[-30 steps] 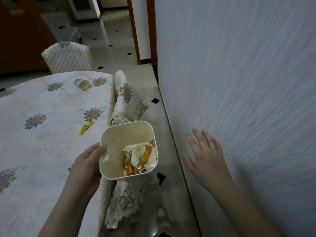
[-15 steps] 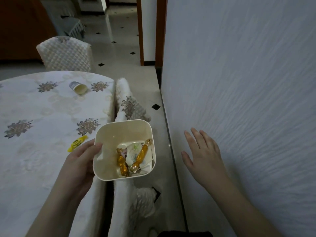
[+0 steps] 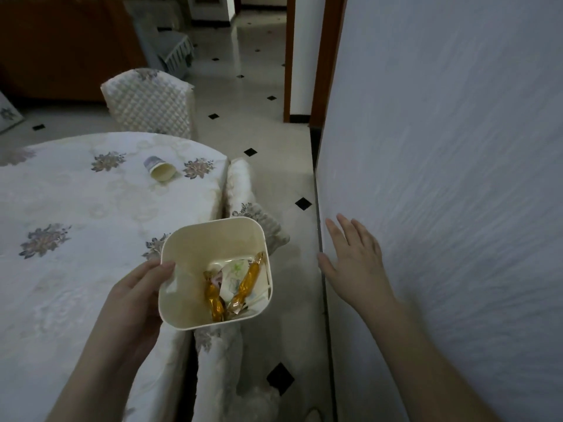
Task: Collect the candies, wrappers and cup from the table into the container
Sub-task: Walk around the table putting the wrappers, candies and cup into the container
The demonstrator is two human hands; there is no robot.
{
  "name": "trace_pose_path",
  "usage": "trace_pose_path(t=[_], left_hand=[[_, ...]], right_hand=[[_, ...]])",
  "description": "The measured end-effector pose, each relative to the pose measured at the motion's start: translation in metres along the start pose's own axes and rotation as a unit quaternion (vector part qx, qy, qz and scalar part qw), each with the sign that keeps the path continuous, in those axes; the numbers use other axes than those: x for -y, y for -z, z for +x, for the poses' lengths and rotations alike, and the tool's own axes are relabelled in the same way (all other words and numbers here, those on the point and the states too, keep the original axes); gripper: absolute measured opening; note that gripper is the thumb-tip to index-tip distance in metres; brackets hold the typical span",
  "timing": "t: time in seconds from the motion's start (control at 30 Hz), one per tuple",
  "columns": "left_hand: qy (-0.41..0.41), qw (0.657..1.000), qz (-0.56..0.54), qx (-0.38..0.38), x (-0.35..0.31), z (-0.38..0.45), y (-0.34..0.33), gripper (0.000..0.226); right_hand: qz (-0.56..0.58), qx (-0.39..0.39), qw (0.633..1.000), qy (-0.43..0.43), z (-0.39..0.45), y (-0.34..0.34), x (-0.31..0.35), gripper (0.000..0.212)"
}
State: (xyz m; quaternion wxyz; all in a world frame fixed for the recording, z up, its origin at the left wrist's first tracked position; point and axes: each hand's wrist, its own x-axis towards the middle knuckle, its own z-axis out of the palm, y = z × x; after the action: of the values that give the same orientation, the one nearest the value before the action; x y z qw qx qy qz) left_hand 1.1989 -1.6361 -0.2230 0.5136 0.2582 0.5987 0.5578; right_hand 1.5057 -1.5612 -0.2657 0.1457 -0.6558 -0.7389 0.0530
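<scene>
Left hand (image 3: pixel 137 295): clamped on the left wall of the cream square plastic container (image 3: pixel 182 287), thumb hooked over the rim, fingers underneath and out of sight.
Right hand (image 3: pixel 356 263): empty, fingers spread and straight, palm turned toward the pale textured wall (image 3: pixel 441 178); whether it touches the wall cannot be told.
Hands, relative: well apart, the container between them and nearer the left one.
Container position: held up in the air over the near right edge of the counter (image 3: pixel 76 239), partly over the covered chair (image 3: pixel 240 190) tucked beside that edge.
Container contents: 2 gold foil-wrapped twisted candies (image 3: pixel 248 280) lying lengthwise toward the right side, with a crumpled pale paper wrapper (image 3: pixel 233 275) between them; other pale scraps lie under them, too jumbled to tell apart.
Counter: round, covered with a white cloth bearing grey-brown flower motifs.
Cup (image 3: pixel 160 169): small paper cup with a blue-grey outside and cream inside, lying on its side on the far part of the counter, mouth facing the camera, well apart from the container.
Second chair (image 3: pixel 149 102): quilted cream cover, standing at the far side of the counter.
Floor (image 3: pixel 259 132): glossy pale tile with small black diamond insets, running between the counter and the wall.
</scene>
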Motion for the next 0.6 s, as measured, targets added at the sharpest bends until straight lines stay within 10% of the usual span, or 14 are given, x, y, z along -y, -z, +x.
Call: trace_pose_path(t=[0.6], left_hand=[[-0.030,0.984,-0.067,-0.161,-0.008,0.078,0.063,0.018]], right_hand=[[-0.023,0.010,0.979,0.202,0.127,-0.046,0.097,0.055]])
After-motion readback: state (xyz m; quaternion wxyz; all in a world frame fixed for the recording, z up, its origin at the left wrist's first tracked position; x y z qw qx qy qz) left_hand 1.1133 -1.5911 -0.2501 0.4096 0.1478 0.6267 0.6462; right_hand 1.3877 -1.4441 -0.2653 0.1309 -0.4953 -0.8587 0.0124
